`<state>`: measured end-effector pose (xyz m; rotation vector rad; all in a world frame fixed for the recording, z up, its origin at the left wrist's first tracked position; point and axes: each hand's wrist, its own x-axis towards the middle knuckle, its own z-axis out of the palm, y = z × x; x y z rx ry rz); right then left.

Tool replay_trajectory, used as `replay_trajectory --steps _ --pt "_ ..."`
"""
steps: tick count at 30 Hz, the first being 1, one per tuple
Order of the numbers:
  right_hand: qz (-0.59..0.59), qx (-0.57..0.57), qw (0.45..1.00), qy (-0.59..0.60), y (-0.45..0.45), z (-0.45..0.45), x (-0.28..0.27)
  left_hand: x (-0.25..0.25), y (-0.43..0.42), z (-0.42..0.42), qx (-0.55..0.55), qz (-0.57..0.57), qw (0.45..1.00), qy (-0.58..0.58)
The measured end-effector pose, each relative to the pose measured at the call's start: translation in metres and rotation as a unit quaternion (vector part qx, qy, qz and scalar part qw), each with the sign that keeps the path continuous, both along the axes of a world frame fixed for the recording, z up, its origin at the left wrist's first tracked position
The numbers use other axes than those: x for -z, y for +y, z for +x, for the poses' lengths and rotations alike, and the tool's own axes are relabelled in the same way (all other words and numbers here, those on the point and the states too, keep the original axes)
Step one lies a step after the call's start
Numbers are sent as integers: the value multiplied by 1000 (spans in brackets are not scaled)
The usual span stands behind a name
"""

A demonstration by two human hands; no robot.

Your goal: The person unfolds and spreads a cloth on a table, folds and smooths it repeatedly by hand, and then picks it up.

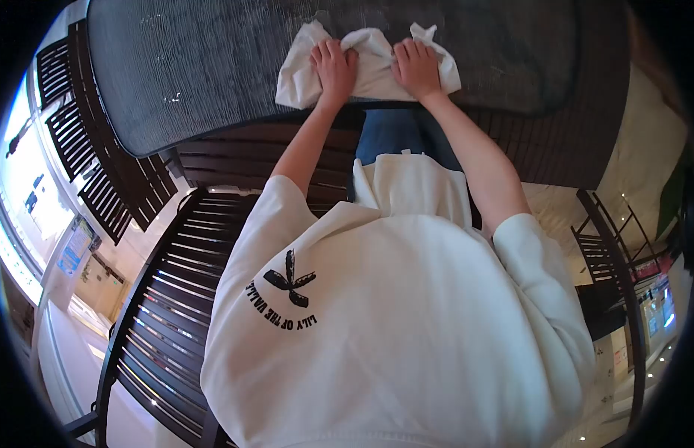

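A crumpled white cloth lies on the dark, wet-looking tabletop, close to the edge nearest my body. My left hand presses on its left part, fingers bent and gripping the fabric. On the right part of the same cloth rests my right hand, its fingers also closed over the folds. Between the two hands the cloth bunches up into a raised fold. Its near edge reaches the rim of the table.
A black slatted chair stands at the left, with a dark slatted bench or table beyond it. Another slatted chair is on the right. Small light specks, perhaps drops or reflections, dot the tabletop. My white shirt fills the lower middle.
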<state>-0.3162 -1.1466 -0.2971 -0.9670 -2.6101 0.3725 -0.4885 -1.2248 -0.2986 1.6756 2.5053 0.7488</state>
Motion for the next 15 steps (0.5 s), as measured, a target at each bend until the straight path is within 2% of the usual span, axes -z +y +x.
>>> replay_trajectory --steps 4,6,7,9,11,13,15 --pt "49 14 998 42 69 -63 -5 10 63 -49 -36 4 999 34" --pt "-40 23 999 -2 101 -91 0 10 94 -70 -62 23 996 52" --pt "-45 17 999 -3 110 -98 0 10 100 -74 -67 17 996 52" --pt "-30 -19 999 27 124 -102 2 3 107 -72 -110 -75 990 45" --pt "-20 -26 999 22 118 -98 1 -1 102 -68 -118 -66 989 61" --pt "27 -21 999 -5 126 -99 2 8 109 -73 -94 4 995 32" --pt "22 -20 999 -12 131 -101 5 7 115 -73 -108 -4 993 48"
